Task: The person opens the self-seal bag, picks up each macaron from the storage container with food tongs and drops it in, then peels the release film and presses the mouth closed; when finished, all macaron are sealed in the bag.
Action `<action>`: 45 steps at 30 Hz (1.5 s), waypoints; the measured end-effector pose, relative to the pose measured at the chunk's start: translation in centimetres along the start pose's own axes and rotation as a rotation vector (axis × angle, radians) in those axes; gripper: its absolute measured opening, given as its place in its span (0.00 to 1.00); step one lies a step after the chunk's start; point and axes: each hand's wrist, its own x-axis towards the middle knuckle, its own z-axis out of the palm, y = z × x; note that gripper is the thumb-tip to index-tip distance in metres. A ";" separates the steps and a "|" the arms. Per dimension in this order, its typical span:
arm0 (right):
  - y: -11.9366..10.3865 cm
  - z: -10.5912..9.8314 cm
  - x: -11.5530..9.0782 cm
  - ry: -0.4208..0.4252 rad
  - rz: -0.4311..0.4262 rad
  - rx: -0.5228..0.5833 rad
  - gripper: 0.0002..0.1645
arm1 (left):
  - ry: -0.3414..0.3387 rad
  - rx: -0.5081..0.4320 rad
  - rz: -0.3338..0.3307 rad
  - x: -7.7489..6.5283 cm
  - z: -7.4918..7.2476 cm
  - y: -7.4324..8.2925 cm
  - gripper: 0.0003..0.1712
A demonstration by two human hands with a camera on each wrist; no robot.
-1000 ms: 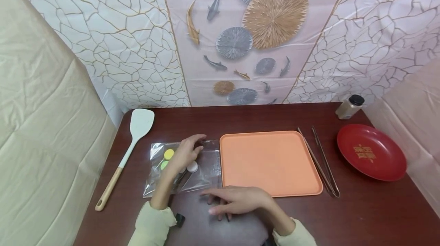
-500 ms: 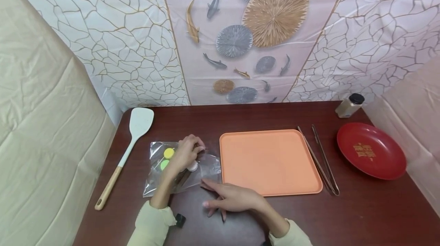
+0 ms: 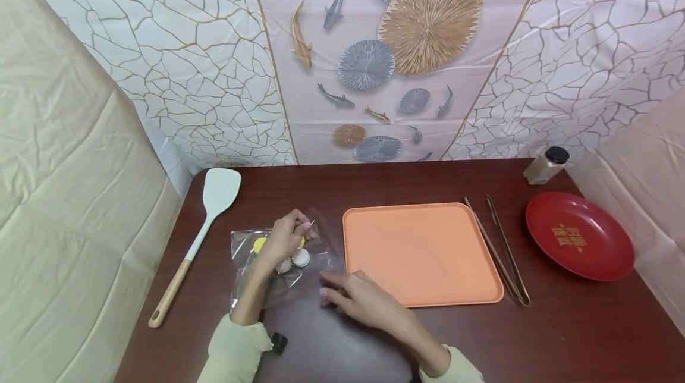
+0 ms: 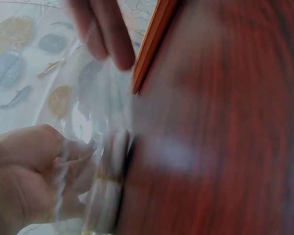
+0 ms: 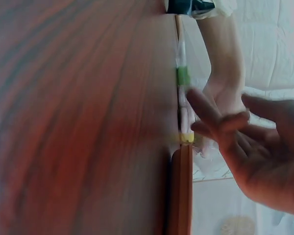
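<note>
A clear plastic bag (image 3: 318, 259) lies left of the orange tray, partly lifted and creased. Inside it are several round pieces, among them a yellow disc (image 3: 259, 244) and a white disc (image 3: 301, 258). My left hand (image 3: 282, 244) reaches over the bag and pinches its film near the far right corner. In the left wrist view, that film passes by the thumb and fingers of the left hand (image 4: 24, 171). My right hand (image 3: 369, 303) hovers at the bag's near right corner, fingers loosely extended, holding nothing. A green piece (image 5: 183, 76) shows in the right wrist view.
Right of the bag lies the orange tray (image 3: 417, 252), with metal tongs (image 3: 505, 261) along its right side. A red plate (image 3: 599, 240) and a black-lidded jar (image 3: 541, 170) stand farther right. At the left lies a white spatula (image 3: 211, 207) with a wooden handle.
The left hand has drawn the bag's far right side up and inward, so the bag is more bunched. The right hand has moved slightly away from me, toward the bag.
</note>
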 end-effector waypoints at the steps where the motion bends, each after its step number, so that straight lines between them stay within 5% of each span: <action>1: -0.1 0.0 0.0 0.063 -0.021 -0.046 0.26 | 0.008 0.000 -0.034 -0.1 -0.2 0.1 0.05; 5: 0.3 -0.4 0.4 0.246 -0.055 -0.101 0.15 | 0.028 0.014 -0.139 -0.4 -1.2 0.0 0.04; 10: 1.4 -2.0 1.3 0.455 -0.051 -0.082 0.05 | -0.019 -0.089 -0.237 -1.3 -3.9 3.9 0.07; 15: 2.1 -2.9 2.3 0.640 -0.102 -0.115 0.02 | -0.041 -0.047 -0.243 -1.6 -5.4 5.0 0.07; 19: 2.2 -3.2 2.7 0.731 -0.119 -0.165 0.10 | -0.054 -0.061 -0.199 -2.1 -7.0 5.2 0.07; 28: 1.5 -4.7 3.7 0.674 -0.041 -0.002 0.33 | -0.213 -0.361 -0.135 -3.2 -9.8 4.6 0.22; 35: 1.0 -6.0 4.0 0.644 -0.130 -0.044 0.05 | -0.270 -0.357 -0.046 -3.9 -11.4 4.3 0.23; 45: 0.5 -6.8 3.5 0.648 -0.250 -0.041 0.03 | -0.359 -0.397 0.076 -4.5 -12.3 4.6 0.22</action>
